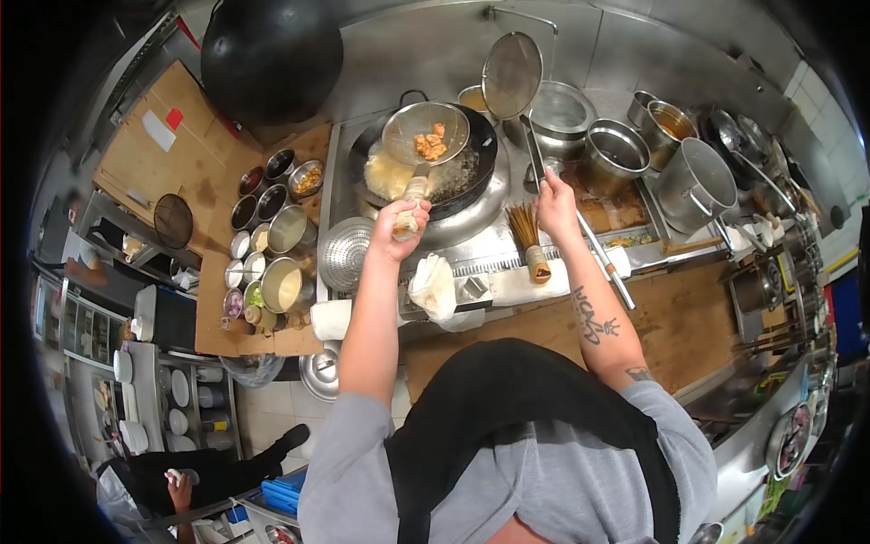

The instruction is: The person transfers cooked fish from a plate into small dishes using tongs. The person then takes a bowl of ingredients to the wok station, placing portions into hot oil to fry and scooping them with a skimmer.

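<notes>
My left hand (405, 223) is closed around the cloth-wrapped handle of a round mesh strainer (395, 136). Several golden-brown fried pieces (430, 142) lie in this strainer, above a black wok (480, 154). Pale foam and bubbling oil (388, 174) show in the wok. My right hand (555, 207) grips a long metal handle (536, 150). It seems to run up to a second round mesh strainer (512, 76), though I cannot tell whether they join. Beside that hand, a bamboo wok brush (529, 240) rests on the stove edge.
Bowls and pots of ingredients (288, 228) stand left of the stove, by a perforated ladle (344, 254). Tall metal pots (616, 148) line the right side. A white cloth (433, 286) hangs at the front edge. Another person (181, 480) is at lower left.
</notes>
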A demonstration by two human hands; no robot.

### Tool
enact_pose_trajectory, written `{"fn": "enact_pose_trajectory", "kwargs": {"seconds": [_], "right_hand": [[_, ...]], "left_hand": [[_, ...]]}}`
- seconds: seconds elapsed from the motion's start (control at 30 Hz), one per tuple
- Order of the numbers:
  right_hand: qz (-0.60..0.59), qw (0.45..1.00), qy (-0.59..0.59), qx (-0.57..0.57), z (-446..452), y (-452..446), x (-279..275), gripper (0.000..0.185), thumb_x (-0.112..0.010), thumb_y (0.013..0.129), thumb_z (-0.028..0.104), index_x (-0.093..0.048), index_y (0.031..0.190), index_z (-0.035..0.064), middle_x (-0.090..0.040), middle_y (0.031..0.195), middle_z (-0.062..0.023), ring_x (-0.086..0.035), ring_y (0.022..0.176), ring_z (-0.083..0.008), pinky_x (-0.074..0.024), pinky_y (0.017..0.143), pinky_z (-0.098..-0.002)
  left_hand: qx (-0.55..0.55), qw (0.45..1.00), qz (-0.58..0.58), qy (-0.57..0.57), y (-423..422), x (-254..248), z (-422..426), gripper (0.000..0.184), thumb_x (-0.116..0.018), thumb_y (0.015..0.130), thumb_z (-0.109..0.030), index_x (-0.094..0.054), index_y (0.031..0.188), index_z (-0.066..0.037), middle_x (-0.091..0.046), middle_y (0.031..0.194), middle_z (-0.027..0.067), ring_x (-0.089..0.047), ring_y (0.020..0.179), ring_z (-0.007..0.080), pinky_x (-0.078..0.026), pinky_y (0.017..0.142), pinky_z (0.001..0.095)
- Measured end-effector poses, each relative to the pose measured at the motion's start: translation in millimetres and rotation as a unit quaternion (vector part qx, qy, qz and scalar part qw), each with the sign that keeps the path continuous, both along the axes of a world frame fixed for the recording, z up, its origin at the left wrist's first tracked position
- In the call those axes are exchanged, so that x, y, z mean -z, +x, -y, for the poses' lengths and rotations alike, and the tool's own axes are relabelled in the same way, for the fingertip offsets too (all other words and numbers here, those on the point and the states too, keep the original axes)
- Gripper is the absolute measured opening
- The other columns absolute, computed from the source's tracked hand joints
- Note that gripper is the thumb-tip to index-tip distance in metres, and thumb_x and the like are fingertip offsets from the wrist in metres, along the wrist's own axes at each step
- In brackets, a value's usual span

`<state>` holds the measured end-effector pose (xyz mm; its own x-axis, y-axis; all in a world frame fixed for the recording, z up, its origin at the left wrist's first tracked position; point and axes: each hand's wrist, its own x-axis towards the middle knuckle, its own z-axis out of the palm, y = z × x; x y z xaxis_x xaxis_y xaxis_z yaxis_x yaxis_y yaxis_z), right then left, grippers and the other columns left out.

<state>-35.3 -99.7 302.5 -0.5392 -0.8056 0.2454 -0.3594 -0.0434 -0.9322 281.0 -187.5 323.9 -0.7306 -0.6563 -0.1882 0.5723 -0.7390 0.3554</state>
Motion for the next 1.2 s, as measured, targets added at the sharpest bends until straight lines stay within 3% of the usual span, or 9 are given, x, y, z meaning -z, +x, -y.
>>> {"fn": "enact_pose_trajectory", "kwargs": {"seconds": [0.17,0.27,0.37,0.53,0.7,0.73,0.87,1.1,1.2], "right_hand": [[-0.010,0.998,0.053,-0.032,-13,12,-11,0.038,-0.050,0.097,0.011,-0.054,0.131,-0.0048,-0.067,0.111,-0.0256,-0.068,0.098,-0.0300,-0.0505,0.086,-0.0350],[-0.031,0.997,0.051,-0.056,-19,18,-15,0.038,-0.050,0.096,0.012,-0.054,0.131,-0.0032,-0.065,0.114,-0.0274,-0.065,0.109,-0.0331,-0.0488,0.092,-0.0361],[-0.057,0.994,0.061,-0.071,-18,22,-28,0.037,-0.050,0.096,0.013,-0.056,0.129,-0.0032,-0.064,0.114,-0.0280,-0.064,0.111,-0.0348,-0.0484,0.094,-0.0372],[-0.161,0.984,0.011,-0.071,-5,32,-18,0.036,-0.051,0.096,0.012,-0.056,0.129,-0.0030,-0.068,0.105,-0.0245,-0.067,0.097,-0.0339,-0.0511,0.084,-0.0384],[-0.215,0.967,0.109,-0.087,4,40,-25,0.035,-0.051,0.094,0.014,-0.060,0.126,0.0023,-0.064,0.113,-0.0281,-0.062,0.106,-0.0394,-0.0504,0.089,-0.0468],[-0.272,0.948,0.142,-0.080,9,35,-16,0.038,-0.046,0.096,0.023,-0.057,0.133,0.0174,-0.065,0.103,-0.0298,-0.065,0.093,-0.0428,-0.0508,0.081,-0.0533],[-0.408,0.881,0.223,-0.085,13,22,25,0.041,-0.043,0.099,0.025,-0.051,0.139,0.0236,-0.060,0.103,-0.0237,-0.065,0.083,-0.0418,-0.0528,0.076,-0.0498],[-0.419,0.876,0.216,-0.100,10,18,49,0.055,-0.056,0.093,0.039,-0.047,0.140,0.0124,-0.057,0.114,-0.0212,-0.061,0.102,-0.0388,-0.0498,0.085,-0.0484],[-0.408,0.884,0.219,-0.059,4,25,22,0.067,-0.064,0.087,0.044,-0.047,0.139,0.0055,-0.057,0.119,-0.0178,-0.054,0.114,-0.0372,-0.0440,0.094,-0.0471]], "left_hand": [[-0.006,0.999,0.002,0.048,-29,48,27,0.036,-0.055,0.088,-0.005,-0.042,0.119,0.008,-0.056,0.098,0.0157,-0.060,0.074,0.0171,-0.058,0.066,0.0273],[-0.083,0.983,0.161,0.039,-52,-3,-7,0.030,-0.053,0.092,-0.010,-0.042,0.114,0.005,-0.059,0.102,0.0209,-0.065,0.083,0.0270,-0.062,0.075,0.0392],[-0.017,0.988,0.148,-0.029,-53,-27,-48,0.029,-0.052,0.093,-0.014,-0.048,0.116,0.005,-0.059,0.112,0.0264,-0.067,0.082,0.0263,-0.062,0.075,0.0342],[-0.051,0.982,0.168,0.065,-44,7,-19,0.028,-0.046,0.096,-0.017,-0.045,0.097,0.011,-0.045,0.078,0.0075,-0.039,0.054,0.0094,-0.035,0.040,0.0183],[-0.044,0.978,0.194,0.054,-27,-10,-35,0.028,-0.049,0.097,-0.022,-0.049,0.102,0.006,-0.055,0.087,0.0134,-0.044,0.053,0.0095,-0.039,0.041,0.0175],[-0.042,0.979,0.196,0.045,-25,-7,-37,0.029,-0.050,0.097,-0.023,-0.050,0.103,0.005,-0.057,0.089,0.0148,-0.046,0.054,0.0099,-0.041,0.042,0.0174],[-0.018,0.981,0.190,0.018,-20,-3,-48,0.034,-0.052,0.098,-0.033,-0.049,0.114,-0.003,-0.066,0.096,0.0176,-0.054,0.057,0.0119,-0.048,0.048,0.0198],[0.129,0.982,0.088,-0.102,4,8,-91,0.051,-0.041,0.103,-0.043,-0.051,0.126,0.001,-0.067,0.086,0.0124,-0.051,0.051,0.0100,-0.038,0.044,0.0195],[0.197,0.958,0.155,-0.143,27,41,-119,0.051,-0.039,0.104,-0.043,-0.056,0.122,0.002,-0.067,0.079,0.0114,-0.056,0.051,0.0096,-0.042,0.042,0.0200]]}}
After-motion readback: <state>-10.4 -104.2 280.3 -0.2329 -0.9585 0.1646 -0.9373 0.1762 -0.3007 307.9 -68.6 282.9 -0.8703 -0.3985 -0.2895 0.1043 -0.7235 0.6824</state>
